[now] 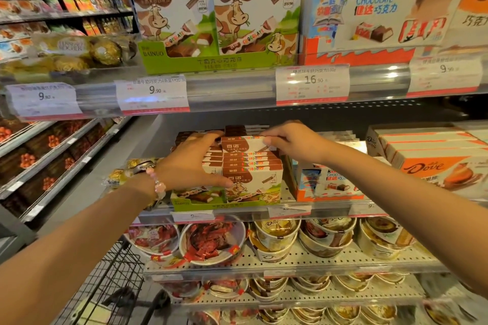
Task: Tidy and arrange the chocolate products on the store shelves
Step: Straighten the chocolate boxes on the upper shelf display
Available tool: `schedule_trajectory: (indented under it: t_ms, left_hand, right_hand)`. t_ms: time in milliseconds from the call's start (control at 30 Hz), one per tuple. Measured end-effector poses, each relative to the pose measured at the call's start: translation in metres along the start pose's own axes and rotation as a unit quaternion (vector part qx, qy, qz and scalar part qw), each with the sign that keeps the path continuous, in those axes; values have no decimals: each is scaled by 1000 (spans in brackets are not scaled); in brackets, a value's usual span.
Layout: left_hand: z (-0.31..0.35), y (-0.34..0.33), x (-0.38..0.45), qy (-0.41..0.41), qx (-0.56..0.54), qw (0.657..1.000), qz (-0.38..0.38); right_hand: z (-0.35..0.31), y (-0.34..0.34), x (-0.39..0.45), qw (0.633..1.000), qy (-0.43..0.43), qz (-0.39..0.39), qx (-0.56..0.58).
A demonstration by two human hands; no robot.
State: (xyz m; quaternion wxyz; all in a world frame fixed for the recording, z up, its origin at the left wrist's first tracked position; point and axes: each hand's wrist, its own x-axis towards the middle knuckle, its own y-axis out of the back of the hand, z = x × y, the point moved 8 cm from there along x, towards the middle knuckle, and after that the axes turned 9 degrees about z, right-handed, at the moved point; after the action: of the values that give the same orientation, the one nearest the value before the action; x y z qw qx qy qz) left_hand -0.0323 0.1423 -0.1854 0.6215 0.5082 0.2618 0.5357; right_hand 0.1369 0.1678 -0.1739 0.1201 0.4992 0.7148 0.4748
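Two hands (195, 158) (287, 140) grip cow-printed chocolate boxes (250, 166) — stacked.

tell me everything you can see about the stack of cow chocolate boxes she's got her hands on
The stack of cow chocolate boxes looks like cardboard, white and brown with a cartoon cow. Flat boxes lie piled above an upright front box, in a green display tray on the middle shelf. The left hand holds its left side; the right hand pinches the top box.
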Motion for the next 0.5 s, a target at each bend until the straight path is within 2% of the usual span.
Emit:
schedule_trajectory:
  t_ms: [200,400,500]
  left_hand:
    - [4,1,-4,-19,-29,999,0]
    - [0,-8,0,-49,81,995,-40]
    - [-3,-9,0,-50,89,994,-33]
  right_hand:
    - [3,-3,-1,999,-28,-30,13]
    - [17,-20,-4,996,-69,-29,50]
    - [18,-22,-5,997,-62,-32,35]
